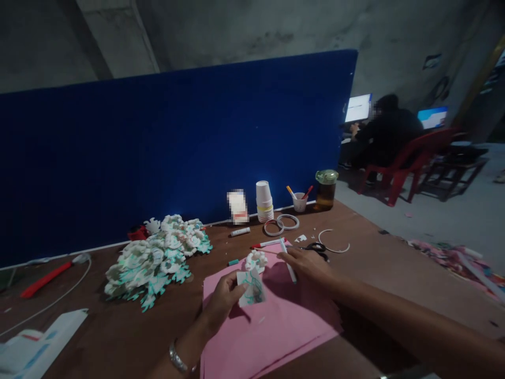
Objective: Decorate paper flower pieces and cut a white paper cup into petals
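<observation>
My left hand (224, 297) pinches a small white paper piece (252, 288) with green lines drawn on it, held above the pink paper sheets (276, 337). My right hand (307, 263) closes around a white marker (292, 272), whose green end points down toward the pink sheets. Between my hands, at the sheets' far edge, sits a white paper flower (256, 261). A green marker cap (233, 262) lies on the table close by. Scissors (316, 248) with black handles rest just beyond my right hand, beside a red and white marker (268, 244).
A heap of green-edged white paper cutouts (158, 263) covers the table's left part. Stacked paper cups (264, 202), tape rolls (288, 221), a pen cup (300, 202) and a lidded jar (325, 192) stand toward the blue panel (177, 152). A person (394, 126) sits at a computer behind.
</observation>
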The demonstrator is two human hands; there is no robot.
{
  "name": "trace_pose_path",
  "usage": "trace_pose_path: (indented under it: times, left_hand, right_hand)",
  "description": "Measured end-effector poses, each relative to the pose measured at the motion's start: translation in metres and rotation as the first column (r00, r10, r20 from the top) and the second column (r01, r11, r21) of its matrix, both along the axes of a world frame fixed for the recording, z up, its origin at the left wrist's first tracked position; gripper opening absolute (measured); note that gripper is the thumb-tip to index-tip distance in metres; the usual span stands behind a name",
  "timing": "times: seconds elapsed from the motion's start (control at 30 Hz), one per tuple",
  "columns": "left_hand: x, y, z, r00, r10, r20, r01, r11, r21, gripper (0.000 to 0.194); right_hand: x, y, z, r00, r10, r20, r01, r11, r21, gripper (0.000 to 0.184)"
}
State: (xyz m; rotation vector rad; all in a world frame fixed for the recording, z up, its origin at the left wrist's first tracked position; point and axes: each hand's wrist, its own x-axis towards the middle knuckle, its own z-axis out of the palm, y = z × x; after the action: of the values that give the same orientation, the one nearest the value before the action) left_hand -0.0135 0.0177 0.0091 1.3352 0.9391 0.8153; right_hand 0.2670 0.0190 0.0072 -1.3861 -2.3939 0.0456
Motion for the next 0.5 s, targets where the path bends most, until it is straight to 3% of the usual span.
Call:
trace_pose_path:
  times: [0.13,0.27,0.5]
  left_hand:
    - [0.001,-0.003,0.007,0.994,0.050,0.100,-0.053,0.998,0.031,0.032]
    - [0.003,-0.005,0.010,0.994,0.047,0.101,-0.046,0.999,-0.011,0.037]
    - [0.001,0.001,0.002,0.995,0.019,0.097,-0.019,1.000,-0.007,0.034]
  right_hand:
    - [0.005,0.000,0.000,0.990,-0.064,0.128,0.060,0.998,0.037,0.046]
    - [0.002,0.005,0.005,0.969,-0.077,0.234,0.064,0.996,0.060,0.038]
    - [-0.017,0.025,0.007,0.935,-0.029,0.353,-0.004,0.996,0.092,0.033]
